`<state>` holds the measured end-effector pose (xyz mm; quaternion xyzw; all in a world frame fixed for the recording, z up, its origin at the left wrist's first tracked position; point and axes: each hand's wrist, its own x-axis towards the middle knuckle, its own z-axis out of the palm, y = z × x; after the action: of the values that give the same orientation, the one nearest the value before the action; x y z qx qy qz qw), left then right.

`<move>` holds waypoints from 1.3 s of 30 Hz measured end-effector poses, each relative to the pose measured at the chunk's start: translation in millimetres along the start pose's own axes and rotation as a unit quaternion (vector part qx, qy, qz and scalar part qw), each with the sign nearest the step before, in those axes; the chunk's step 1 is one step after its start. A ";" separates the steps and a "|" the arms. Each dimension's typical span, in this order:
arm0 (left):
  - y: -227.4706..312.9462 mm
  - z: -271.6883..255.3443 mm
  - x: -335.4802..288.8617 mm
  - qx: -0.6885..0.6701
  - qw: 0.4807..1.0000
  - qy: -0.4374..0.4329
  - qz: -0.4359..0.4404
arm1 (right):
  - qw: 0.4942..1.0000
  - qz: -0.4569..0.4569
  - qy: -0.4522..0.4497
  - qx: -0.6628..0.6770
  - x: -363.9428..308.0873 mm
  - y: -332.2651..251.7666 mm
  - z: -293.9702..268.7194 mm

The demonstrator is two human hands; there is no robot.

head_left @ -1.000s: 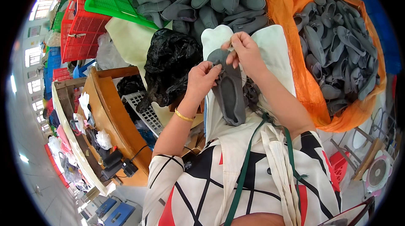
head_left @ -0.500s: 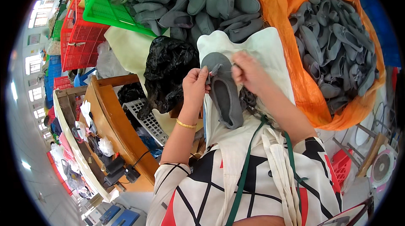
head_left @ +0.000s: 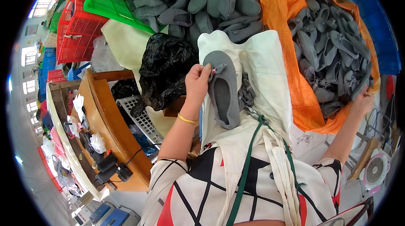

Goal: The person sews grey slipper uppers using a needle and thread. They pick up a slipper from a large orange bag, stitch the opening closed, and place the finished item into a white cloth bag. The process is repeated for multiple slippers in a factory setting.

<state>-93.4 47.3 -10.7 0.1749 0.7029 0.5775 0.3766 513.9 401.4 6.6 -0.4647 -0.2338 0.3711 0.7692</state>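
Note:
My left hand (head_left: 197, 81) pinches the edge of a grey cloth slip-on shoe (head_left: 225, 108), near the small bow (head_left: 219, 70) on its front. The shoe lies on a white cloth (head_left: 270, 78) over my lap, its opening facing up. Far out to the right, my right hand (head_left: 363, 101) is closed at the rim of the orange sack (head_left: 295, 103); whatever its fingers hold is too small to make out. Beside the shoe lie a dark grey bunched strip (head_left: 247, 95) and a metal clip (head_left: 253, 111) on a green cord (head_left: 249, 150).
Grey shoes (head_left: 202, 2) heap up ahead, with a green crate (head_left: 120, 10) beside them. More shoes (head_left: 325, 36) fill the orange sack. To the left are a black plastic bag (head_left: 164, 65), a wooden table (head_left: 114, 129) and a red crate (head_left: 78, 27). A fan (head_left: 375, 169) stands right.
My right hand has swung from beside the shoe's bow far out to the right, to the orange sack's rim. My left hand keeps its grip on the shoe, which has barely moved.

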 end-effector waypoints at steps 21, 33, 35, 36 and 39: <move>-8.4 -0.1 7.8 0.001 1.000 0.002 0.026 | 0.795 0.118 -0.557 -0.210 -439.3 88.8 217.8; -16.9 2.7 11.1 0.000 1.000 0.025 0.014 | 0.699 0.529 -0.456 0.158 -464.8 59.4 196.5; -17.6 4.5 11.2 0.010 0.999 0.021 0.033 | 0.735 0.519 -0.419 0.127 -465.8 53.9 193.2; -17.9 3.5 11.7 0.017 0.999 0.021 0.042 | 0.741 0.531 -0.391 0.127 -463.8 58.6 193.7; -9.1 1.7 11.3 0.068 0.995 0.023 0.067 | 0.751 0.546 -0.352 0.121 -462.6 70.3 194.2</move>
<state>-97.9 53.8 -23.1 0.2339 0.7359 0.5559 0.3079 67.6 162.4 26.4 -0.2526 -0.1477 0.8904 0.3487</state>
